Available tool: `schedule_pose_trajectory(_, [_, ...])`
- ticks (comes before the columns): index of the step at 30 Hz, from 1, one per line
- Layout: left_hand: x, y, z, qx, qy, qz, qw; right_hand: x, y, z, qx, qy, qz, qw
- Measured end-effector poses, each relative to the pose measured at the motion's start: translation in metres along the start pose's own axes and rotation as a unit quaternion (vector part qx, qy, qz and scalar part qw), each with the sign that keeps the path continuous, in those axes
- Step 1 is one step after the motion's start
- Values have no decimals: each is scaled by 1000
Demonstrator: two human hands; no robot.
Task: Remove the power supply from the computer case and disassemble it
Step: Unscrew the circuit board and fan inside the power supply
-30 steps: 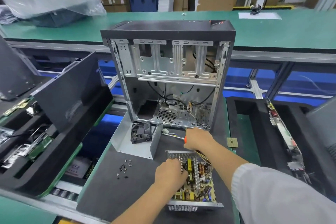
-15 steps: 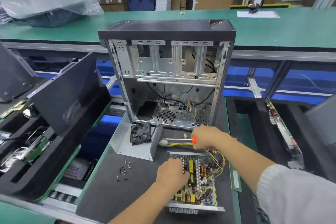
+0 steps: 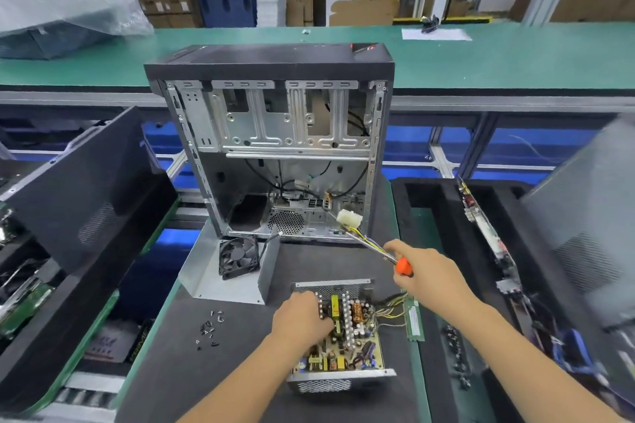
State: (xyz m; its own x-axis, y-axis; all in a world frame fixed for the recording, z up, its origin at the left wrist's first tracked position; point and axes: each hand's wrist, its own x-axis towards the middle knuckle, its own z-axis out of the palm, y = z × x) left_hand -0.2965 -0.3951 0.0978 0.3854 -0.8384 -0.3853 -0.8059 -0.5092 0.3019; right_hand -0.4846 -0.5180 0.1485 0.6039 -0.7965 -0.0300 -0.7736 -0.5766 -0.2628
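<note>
Now the power supply is out of the case and open — its cable bundle is being lifted clear.

The power supply [image 3: 343,336] lies lidless near the desk's front edge, in front of the upright computer case [image 3: 271,144]. The left hand [image 3: 300,318] rests curled on the board's left side, pinning it; the right hand [image 3: 424,273], beyond the unit's right corner, grips an orange-handled screwdriver [image 3: 402,264] together with the yellow wires [image 3: 364,239], whose white connector [image 3: 348,218] hangs raised. Judged from this, the pull should stay gentle and straight while the left hand bears down — a jerk could strain the soldered leads.
</note>
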Motion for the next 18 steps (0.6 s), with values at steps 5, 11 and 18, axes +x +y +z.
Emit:
schedule_pose_trajectory(5, [2,2,-2,-2,-24,-6,1000,3,11,15,-69,11,52,996])
schedule_pose_trajectory(11, [3,2,-1,2,-13,9,1000,12,21,25,-107,-35,60,992])
schedule_pose_trajectory(18, [-1,1,5,8,34,18,999,-18,-24,12,-135,96,-76,983])
